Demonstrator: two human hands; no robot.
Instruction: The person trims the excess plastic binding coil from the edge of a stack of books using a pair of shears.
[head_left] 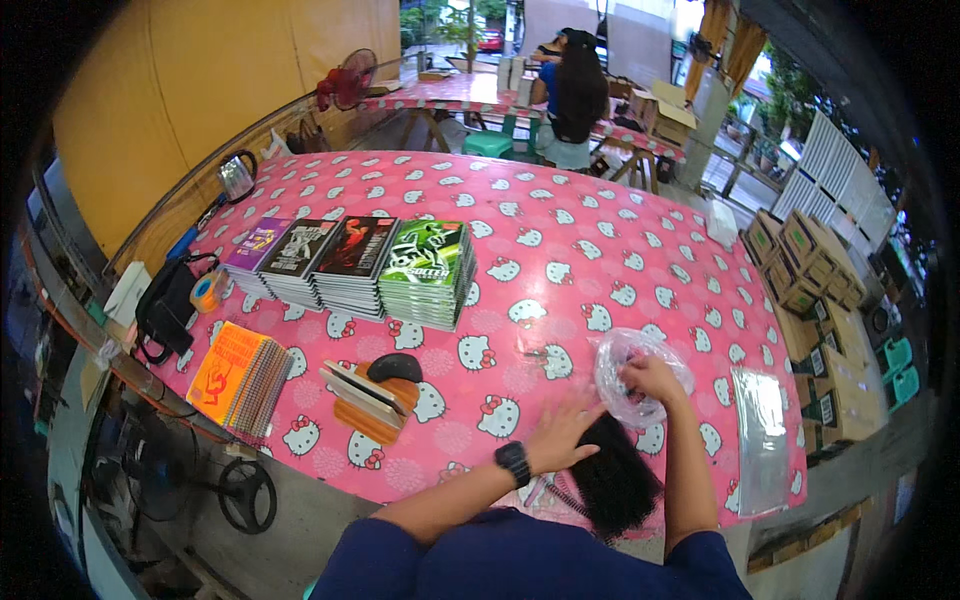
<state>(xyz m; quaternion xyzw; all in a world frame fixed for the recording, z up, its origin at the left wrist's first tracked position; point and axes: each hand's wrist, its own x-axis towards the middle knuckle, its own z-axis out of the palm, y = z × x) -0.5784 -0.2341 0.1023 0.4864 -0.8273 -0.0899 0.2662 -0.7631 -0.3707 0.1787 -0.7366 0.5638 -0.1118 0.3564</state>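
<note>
One pink table (620, 260) is filling most of the view. Four notebook stacks (350, 270) are standing in a row toward its far left, and one orange spiral-bound stack (240, 380) is sitting nearer. One clear plastic sheet (762, 440) is lying at the right edge. One black bristly bundle (615, 480) is lying at the near edge; one clear plastic bag (612, 385) is resting just beyond it. One wooden stand (365, 420) is sitting left of the hands. The left hand (562, 440) is spreading open, touching the bundle's upper edge. The right hand (652, 380) is holding its fingers bent at the bag; whether they are gripping it, I cannot tell. One orange tape roll (208, 290) is lying far left.
</note>
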